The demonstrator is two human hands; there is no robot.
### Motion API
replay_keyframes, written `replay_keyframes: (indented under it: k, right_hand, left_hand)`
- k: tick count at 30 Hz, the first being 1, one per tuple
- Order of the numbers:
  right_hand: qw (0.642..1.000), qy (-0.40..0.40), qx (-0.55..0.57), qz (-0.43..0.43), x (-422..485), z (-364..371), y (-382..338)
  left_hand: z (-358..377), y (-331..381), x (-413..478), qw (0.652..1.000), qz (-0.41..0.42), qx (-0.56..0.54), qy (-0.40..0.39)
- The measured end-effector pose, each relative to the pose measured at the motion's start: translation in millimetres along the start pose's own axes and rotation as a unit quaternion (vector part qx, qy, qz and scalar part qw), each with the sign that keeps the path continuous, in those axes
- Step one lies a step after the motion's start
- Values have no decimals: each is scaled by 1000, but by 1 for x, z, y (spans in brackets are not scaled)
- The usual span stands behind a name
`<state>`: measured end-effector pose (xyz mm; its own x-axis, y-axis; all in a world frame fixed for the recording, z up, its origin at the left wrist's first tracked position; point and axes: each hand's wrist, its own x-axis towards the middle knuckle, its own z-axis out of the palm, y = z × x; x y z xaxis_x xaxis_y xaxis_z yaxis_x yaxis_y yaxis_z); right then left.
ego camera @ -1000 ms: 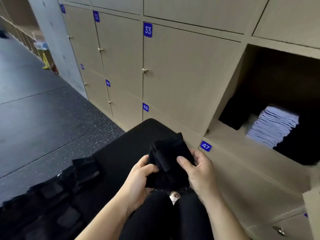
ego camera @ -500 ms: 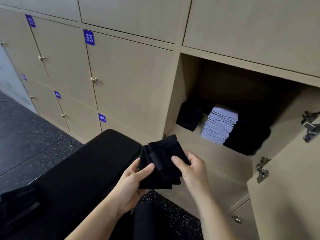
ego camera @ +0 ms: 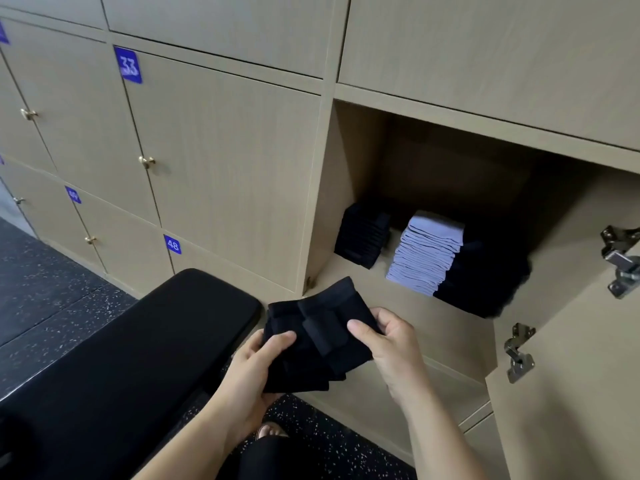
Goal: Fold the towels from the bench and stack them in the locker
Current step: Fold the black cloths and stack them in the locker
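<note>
Gripping folded black towel [ego camera: 311, 351] with left hand [ego camera: 252, 372] and right hand [ego camera: 391, 344] | possibly risking folds slipping apart while reaching into locker [ego camera: 349, 174]

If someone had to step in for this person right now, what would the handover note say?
Left hand: grips the folded black towel from underneath, thumb on top.
Right hand: pinches the towel's right edge.
Towel: held in the air between the end of the bench and the locker, whose door is open.
In the locker: a small black stack, a pale blue-grey stack and a larger black pile against it.
Done: this towel is folded.
Left: set it on a stack in the locker, probably a black one, then check the bench for more; most of it is out of view.
</note>
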<state>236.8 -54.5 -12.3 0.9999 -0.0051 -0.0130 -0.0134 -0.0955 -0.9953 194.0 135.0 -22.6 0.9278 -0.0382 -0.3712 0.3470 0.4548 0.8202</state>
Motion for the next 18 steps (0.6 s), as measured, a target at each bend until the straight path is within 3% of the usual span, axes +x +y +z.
replay_keyframes:
  k: [8,18]
  right_hand:
    - [997,-56,-31,36,32,-1,13]
    - [968,87,202,118,42,4,62]
  left_hand:
    - [4,-16,35,1000,14,-6,3]
    - [5,-32,84,997,39,-18,59]
